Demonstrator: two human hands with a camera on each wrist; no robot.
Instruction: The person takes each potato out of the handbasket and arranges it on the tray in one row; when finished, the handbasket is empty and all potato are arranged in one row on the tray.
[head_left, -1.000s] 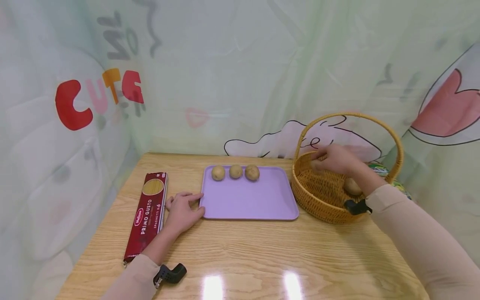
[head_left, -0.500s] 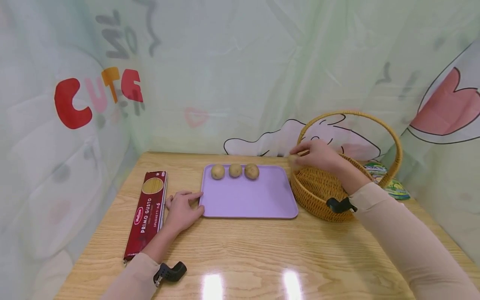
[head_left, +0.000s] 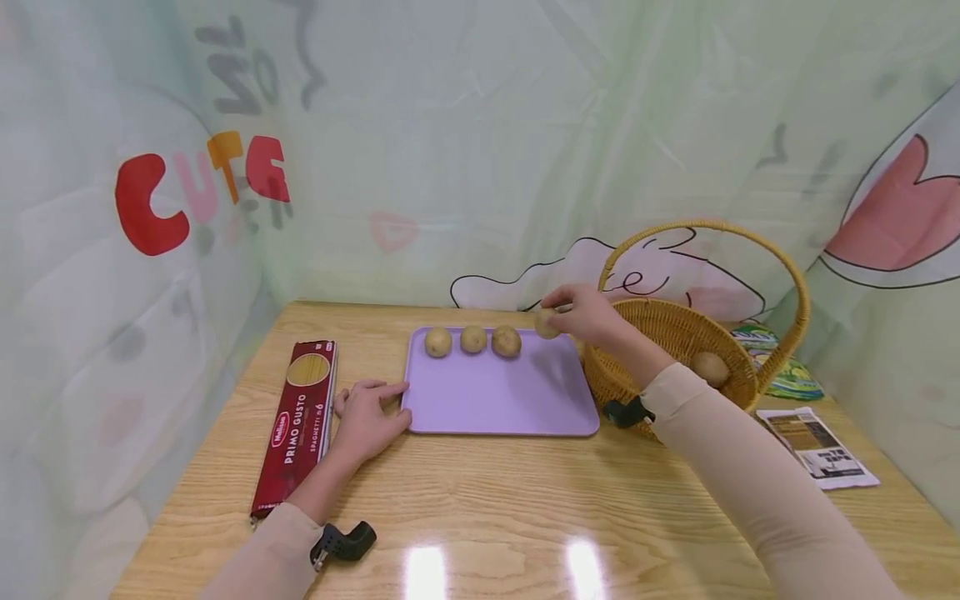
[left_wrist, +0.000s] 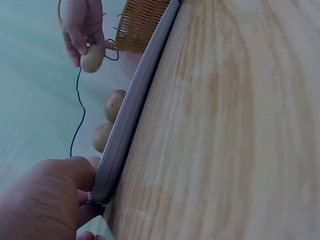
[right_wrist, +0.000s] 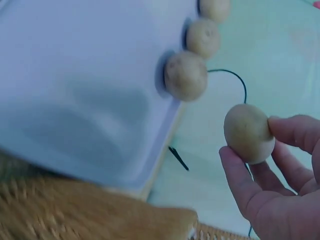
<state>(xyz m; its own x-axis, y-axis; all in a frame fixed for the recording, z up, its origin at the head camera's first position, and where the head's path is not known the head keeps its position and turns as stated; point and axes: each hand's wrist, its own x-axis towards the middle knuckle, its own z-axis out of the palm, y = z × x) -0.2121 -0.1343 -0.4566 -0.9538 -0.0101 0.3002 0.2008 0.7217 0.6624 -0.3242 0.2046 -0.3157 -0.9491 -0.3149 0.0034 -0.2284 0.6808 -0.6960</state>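
Thumb and fingertips of my right hand (head_left: 588, 315) pinch a small round potato (right_wrist: 248, 133), held up over the tray's back right corner in the head view. On the lilac tray (head_left: 498, 400), three more potatoes stand in a row along the back rim: the left one (head_left: 438, 342), the middle one (head_left: 473, 339) and the larger right one (head_left: 506, 341). My left hand (head_left: 371, 421) rests at the tray's left edge, with thumb and index finger spread apart and their tips touching the rim.
Right of the tray stands a wicker basket (head_left: 660, 321) with a tall handle and a potato (head_left: 709, 368) inside. Green packets (head_left: 787, 377) and a white-and-brown packet (head_left: 817, 446) lie beyond it. A red spaghetti box (head_left: 295, 429) lies left of my left hand.
My right hand has brought the potato out of the basket and leftward, over the tray's back right corner. The left hand has stayed at the tray's left edge.
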